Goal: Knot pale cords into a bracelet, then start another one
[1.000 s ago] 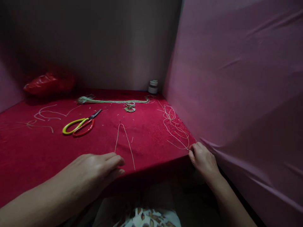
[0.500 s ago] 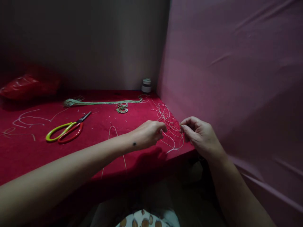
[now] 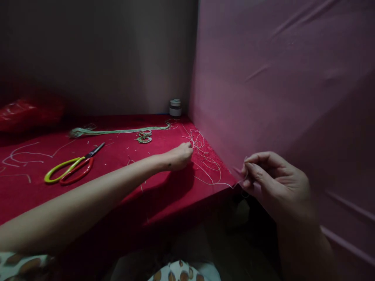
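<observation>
A tangle of thin pale string [image 3: 206, 160] lies on the red cloth table [image 3: 164, 187] near its right front corner. My right hand [image 3: 274, 183] is lifted off that corner, fingers pinched on one end of the string, which runs back to the tangle. My left hand [image 3: 180, 155] reaches across the table, its closed fingers touching the far side of the tangle. A separate short loop of string [image 3: 131, 162] lies partly hidden behind my left forearm.
Yellow and red scissors [image 3: 70, 169] lie at mid left. A long greenish cord bundle [image 3: 117, 131] with a small coil [image 3: 144, 137] stretches along the back. A small jar [image 3: 175, 107] stands in the corner, a red bag [image 3: 23, 113] at far left. A pink fabric wall [image 3: 278, 86] closes the right side.
My right hand pinched the string end and drew it back off the table corner toward me. My left hand went from the table's front edge across to the tangle.
</observation>
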Motion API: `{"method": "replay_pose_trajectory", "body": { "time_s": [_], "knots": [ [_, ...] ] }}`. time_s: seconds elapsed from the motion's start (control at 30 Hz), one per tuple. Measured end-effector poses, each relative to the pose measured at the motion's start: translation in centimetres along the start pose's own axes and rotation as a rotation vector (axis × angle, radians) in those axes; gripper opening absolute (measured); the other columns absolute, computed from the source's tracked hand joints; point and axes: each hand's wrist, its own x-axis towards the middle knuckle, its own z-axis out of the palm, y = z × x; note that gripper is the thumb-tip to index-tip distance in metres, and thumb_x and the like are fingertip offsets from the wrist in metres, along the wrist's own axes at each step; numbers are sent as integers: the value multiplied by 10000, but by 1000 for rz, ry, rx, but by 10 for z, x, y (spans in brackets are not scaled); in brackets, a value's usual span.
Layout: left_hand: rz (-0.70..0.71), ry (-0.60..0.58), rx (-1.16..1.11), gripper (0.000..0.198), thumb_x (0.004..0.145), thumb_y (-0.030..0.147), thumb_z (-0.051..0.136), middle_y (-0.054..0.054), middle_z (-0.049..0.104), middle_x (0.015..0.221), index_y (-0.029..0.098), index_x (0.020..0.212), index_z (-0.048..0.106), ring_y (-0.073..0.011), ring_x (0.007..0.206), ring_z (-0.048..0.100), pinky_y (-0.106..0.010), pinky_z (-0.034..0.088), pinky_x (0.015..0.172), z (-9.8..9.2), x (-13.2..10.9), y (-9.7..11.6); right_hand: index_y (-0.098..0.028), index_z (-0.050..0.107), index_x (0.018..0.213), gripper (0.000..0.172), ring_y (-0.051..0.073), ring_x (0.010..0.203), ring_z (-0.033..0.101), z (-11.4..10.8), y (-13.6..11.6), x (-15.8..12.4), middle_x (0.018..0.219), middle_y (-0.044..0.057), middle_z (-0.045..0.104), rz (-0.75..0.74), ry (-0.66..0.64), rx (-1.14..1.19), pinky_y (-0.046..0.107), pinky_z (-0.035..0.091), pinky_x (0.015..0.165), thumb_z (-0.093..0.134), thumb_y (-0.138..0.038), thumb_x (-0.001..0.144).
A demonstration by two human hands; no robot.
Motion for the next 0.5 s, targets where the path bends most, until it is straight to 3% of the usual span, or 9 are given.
{"method": "replay_pose_trajectory", "body": {
  "time_s": [0.1,0.2,0.27,0.37,0.5],
  "knots": [
    [-23,101,-13,141,850,189,408,-94,543,910,109,846,525,-135,786,470,-264,389,702,-43,-23,3,-188,585,865,131,91,515,556,-8,9,-6,690,11,609,35,-6,-37,191,449,436,615,-301,806],
    [-215,252,-211,116,851,224,464,-50,578,803,116,810,475,-60,601,412,-211,355,575,-88,-41,16,-171,582,863,150,101,523,559,-5,23,2,662,17,606,86,-52,-108,202,456,449,597,-307,801],
    [-264,338,-309,82,857,159,431,-33,588,762,108,796,452,-20,534,390,-181,334,540,-110,-47,26,-161,578,858,150,107,529,560,2,32,12,642,15,596,94,-54,-165,217,464,471,578,-297,797],
    [-318,519,-341,109,882,176,418,9,545,655,86,847,468,0,502,425,-168,338,552,-130,-51,36,-151,572,858,146,114,550,565,14,40,27,680,27,597,49,-34,-219,244,479,507,555,-278,790],
    [-300,702,-88,149,841,210,489,45,524,592,72,864,540,12,473,407,-173,350,578,-147,-61,49,-144,586,864,130,121,580,558,22,37,39,724,47,593,-85,-25,-317,264,471,527,522,-236,796]
  ]
}}
